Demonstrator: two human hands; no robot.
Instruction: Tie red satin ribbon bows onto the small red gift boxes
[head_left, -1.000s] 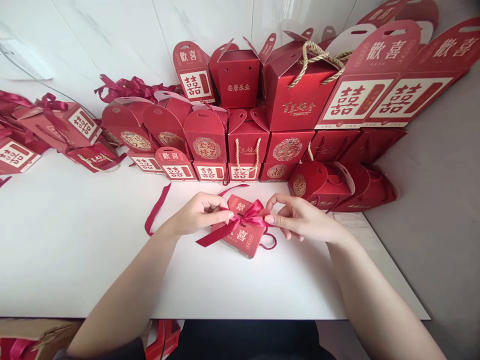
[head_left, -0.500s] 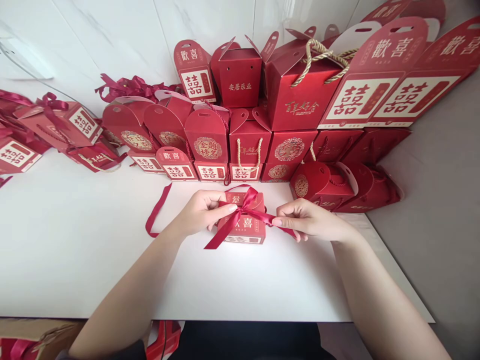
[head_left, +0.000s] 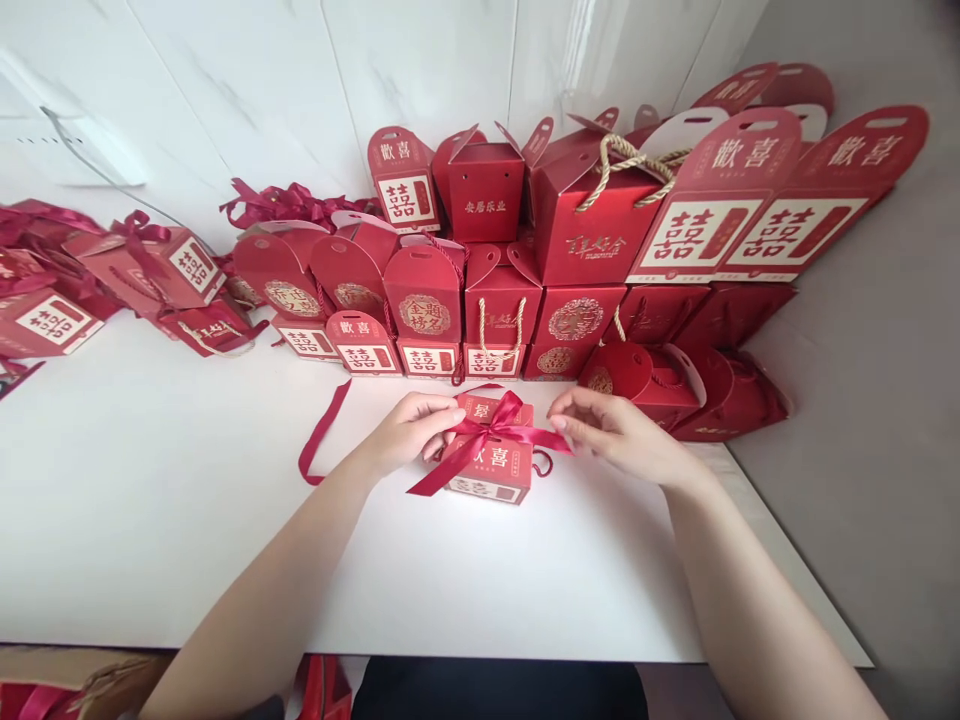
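A small red gift box (head_left: 501, 466) with white lettering lies on the white table in front of me. A dark red satin ribbon (head_left: 444, 468) is tied in a bow on top, one tail hanging toward the front left. My left hand (head_left: 411, 430) pinches the bow's left side between thumb and fingers at the box's edge. Just off the bow's right end, my right hand (head_left: 611, 432) has bent fingers with the tips slightly apart; the ribbon end shows below its thumb. A red cord loop (head_left: 543, 462) sticks out at the box's right side.
Stacked red boxes (head_left: 574, 315) with rope handles stand along the back. Ribbon-tied boxes (head_left: 142, 265) pile up at the left. A ribbon strip (head_left: 321, 440) curves over the white table (head_left: 187, 520). Below the front edge sits a carton (head_left: 90, 680).
My right hand has let go of the ribbon's right end and moved slightly up. The left hand still pinches the bow's left side. The whole view has shifted slightly.
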